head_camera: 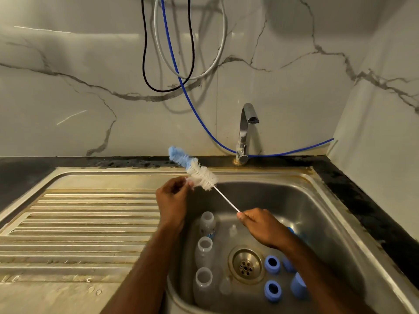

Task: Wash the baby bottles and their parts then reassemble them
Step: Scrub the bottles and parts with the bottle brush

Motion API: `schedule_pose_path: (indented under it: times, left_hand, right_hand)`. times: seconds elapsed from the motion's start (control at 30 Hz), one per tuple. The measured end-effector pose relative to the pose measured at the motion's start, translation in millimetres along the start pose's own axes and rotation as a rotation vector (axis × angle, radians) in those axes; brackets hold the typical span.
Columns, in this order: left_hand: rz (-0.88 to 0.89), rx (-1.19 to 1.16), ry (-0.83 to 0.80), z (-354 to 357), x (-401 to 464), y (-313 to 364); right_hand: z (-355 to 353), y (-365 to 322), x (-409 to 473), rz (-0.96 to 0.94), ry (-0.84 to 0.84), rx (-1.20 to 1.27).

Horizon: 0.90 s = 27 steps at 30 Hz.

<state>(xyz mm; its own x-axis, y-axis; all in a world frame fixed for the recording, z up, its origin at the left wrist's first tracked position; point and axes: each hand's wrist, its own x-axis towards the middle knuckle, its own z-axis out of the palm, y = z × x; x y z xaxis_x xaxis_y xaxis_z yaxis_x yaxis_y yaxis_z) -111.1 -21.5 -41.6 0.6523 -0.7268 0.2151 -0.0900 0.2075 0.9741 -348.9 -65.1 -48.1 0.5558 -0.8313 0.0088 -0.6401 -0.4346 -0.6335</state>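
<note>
**Stainless basin holds the bottles while the brush is readied above**

Stainless steel frames the scene: a person stands at a sink [317, 200], holding a bottle brush [199, 173] over the basin. The right hand [264, 227] is closed around the brush's twisted wire stem at its lower end; the left hand [173, 200] pinches the white bristles with its fingertips. The brush's long axis runs diagonally, from the right hand up and away to the left, its blue tip over the counter edge. Three clear baby bottles [205, 250] lie in a row on the basin floor, directly below the left hand and nearer to it than to the right. Blue collars [272, 265] and caps sit on the far side of the drain [246, 265], under the right forearm. The tap [246, 132] appears dry. Judging by this, scrubbing has not begun; the left hand looks best placed to lift a bottle, and the brush head would need swinging down to a bottle mouth.
</note>
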Motion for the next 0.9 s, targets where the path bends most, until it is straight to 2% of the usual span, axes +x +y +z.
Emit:
schedule_pose_path:
  times: [0.1,0.23,0.37,0.5,0.6,0.67,0.77,0.83,0.9]
  left_hand:
    - [-0.066,-0.152,-0.104,-8.2,4.7,-3.0]
    - [-0.125,-0.126,-0.328,7.5,-3.3,-6.4]
    - [-0.229,-0.356,-0.247,5.6,0.7,-2.5]
    - [-0.394,-0.736,-0.047,-8.4,8.4,3.9]
    - [-0.402,-0.67,-0.097,-5.6,3.6,7.9]
    - [-0.393,-0.595,-0.172,3.9,-3.7,9.6]
    - [-0.408,-0.574,-0.2,17.4,-10.6,10.1]
    - [-0.429,-0.588,-0.201,21.9,-13.0,10.0]
    - [-0.45,-0.659,-0.155,22.3,-13.1,10.4]
  right_hand:
    - [-9.1,9.3,-1.0,-0.03,-0.035,-0.012]
    - [1.9,-0.9,-1.1,-0.045,0.007,0.024]
    - [0.1,-3.2,1.0,-0.023,0.032,0.054]
    - [-8.9,3.2,-2.0,-0.003,-0.082,0.029]
    - [-7.0,2.3,-3.9,-0.001,-0.108,0.066]
    - [-3.4,-3.1,-3.2,0.0,-0.071,0.135]
    - [4.4,-12.8,-2.5,0.022,-0.041,0.238]
    - [8.4,-16.5,-3.5,0.084,-0.088,0.376]
    - [7.6,-19.1,-6.0,0.164,-0.212,0.571]
